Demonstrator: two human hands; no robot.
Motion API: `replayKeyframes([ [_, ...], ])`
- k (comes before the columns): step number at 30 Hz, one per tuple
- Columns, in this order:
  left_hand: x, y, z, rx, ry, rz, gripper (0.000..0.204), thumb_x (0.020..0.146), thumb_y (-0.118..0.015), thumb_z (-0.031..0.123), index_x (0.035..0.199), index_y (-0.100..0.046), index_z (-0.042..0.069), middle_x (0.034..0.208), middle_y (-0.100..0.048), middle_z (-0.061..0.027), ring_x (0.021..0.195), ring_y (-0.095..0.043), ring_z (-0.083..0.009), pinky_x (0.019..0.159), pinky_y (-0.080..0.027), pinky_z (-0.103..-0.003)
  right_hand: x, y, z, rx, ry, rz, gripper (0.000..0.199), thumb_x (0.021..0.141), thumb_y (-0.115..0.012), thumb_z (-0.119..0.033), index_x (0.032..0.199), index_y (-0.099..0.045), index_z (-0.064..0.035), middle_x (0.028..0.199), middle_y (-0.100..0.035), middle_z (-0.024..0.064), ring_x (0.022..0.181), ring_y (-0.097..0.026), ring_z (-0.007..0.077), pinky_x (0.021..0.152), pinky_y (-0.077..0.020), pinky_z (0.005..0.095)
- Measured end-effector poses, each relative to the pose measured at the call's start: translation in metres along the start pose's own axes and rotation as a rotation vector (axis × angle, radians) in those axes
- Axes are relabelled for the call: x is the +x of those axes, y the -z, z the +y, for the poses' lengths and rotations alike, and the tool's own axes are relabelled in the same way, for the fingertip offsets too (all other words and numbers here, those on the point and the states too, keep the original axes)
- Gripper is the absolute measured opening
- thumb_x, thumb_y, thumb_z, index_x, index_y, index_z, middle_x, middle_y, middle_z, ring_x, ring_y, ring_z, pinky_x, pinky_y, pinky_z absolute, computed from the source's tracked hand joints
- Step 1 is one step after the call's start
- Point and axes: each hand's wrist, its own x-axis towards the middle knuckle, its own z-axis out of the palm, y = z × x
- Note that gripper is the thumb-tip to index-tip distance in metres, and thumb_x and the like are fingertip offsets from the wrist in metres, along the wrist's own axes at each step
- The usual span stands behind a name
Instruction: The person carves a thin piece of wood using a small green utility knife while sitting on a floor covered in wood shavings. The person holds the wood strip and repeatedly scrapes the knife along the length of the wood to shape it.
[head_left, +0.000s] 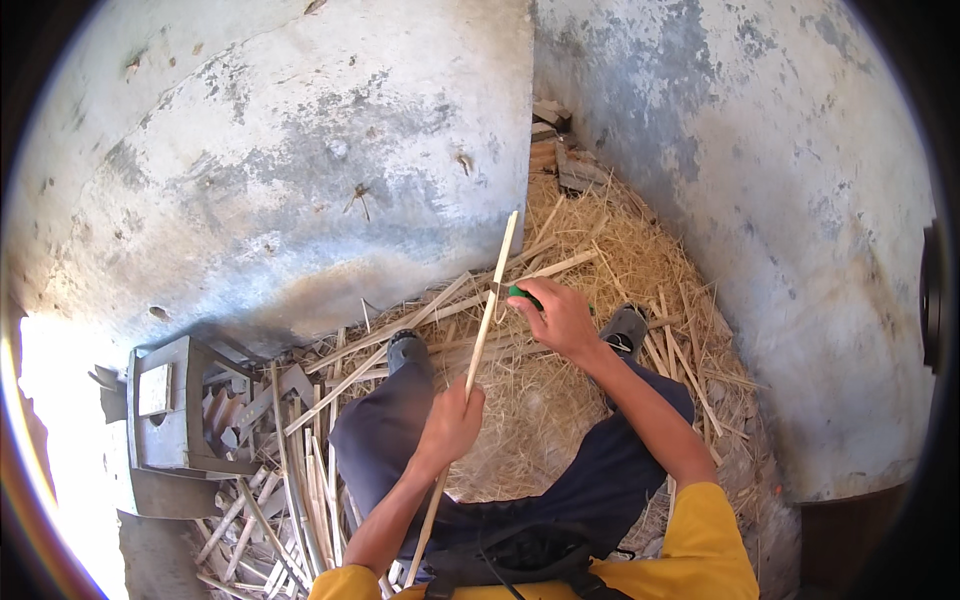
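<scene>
A long, pale bamboo-like strip [484, 340] slants up and away from my lap, its far end beyond both hands. My left hand [452, 425] is closed around it at about its middle. In my right hand [558, 318] is a knife with a green handle [522, 295]; the fingers wrap the handle. Its short dark blade [497, 287] lies against the strip's upper part, where a thin curl of shaving hangs just below. My fingers cover part of the handle.
Straw-like shavings [525, 430] cover the floor between my legs and up to the far corner. Loose strips [315, 485] lie heaped to the left, beside a grey box-like wooden piece [172, 440]. Worn walls [330, 150] rise ahead and at right; wood pieces [580, 172] sit in the corner.
</scene>
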Motion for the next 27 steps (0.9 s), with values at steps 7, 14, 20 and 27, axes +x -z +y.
replayKeyframes([
  [7,-0.051,-0.009,-0.024,0.069,0.031,-0.166,0.031,0.106,-0.051,0.026,0.114,-0.055,-0.003,0.094,-0.067,-0.0388,0.094,-0.064,-0.0605,0.083,-0.049,-0.065,0.041,0.054,0.116,-0.132,-0.651,0.133,0.048,0.111,-0.054,-0.048,0.114,-0.079,-0.0075,0.079,-0.068,0.0087,0.064,-0.057,0.0199,0.065,-0.0492,0.0408],
  [14,-0.036,0.001,-0.010,0.232,0.047,-0.031,0.038,0.109,-0.058,0.034,0.100,-0.048,-0.001,0.078,-0.065,-0.0293,0.082,-0.065,-0.0521,0.071,-0.048,-0.058,0.007,0.056,0.117,0.010,-0.653,-0.122,0.055,0.107,-0.060,-0.052,0.118,-0.074,0.0000,0.084,-0.069,0.0062,0.070,-0.060,0.0167,0.068,-0.0492,0.0378],
  [20,-0.005,0.011,0.033,0.340,-0.102,0.023,0.041,0.109,-0.057,0.040,0.100,-0.050,0.001,0.070,-0.064,-0.0274,0.073,-0.065,-0.0508,0.068,-0.047,-0.060,0.021,0.053,0.045,0.681,-0.726,0.004,0.042,0.110,-0.061,-0.039,0.129,-0.069,-0.0028,0.084,-0.063,-0.0024,0.054,-0.041,0.0017,0.049,-0.0318,0.0221],
  [27,0.017,-0.006,0.026,0.206,-0.176,0.036,0.040,0.107,-0.064,0.036,0.101,-0.057,-0.003,0.070,-0.065,-0.0242,0.068,-0.068,-0.0433,0.065,-0.050,-0.052,0.005,0.034,-0.001,0.907,-0.712,0.055,0.046,0.098,-0.078,-0.015,0.140,-0.065,-0.0014,0.087,-0.070,-0.0025,0.055,-0.046,0.0000,0.048,-0.0320,0.0202],
])
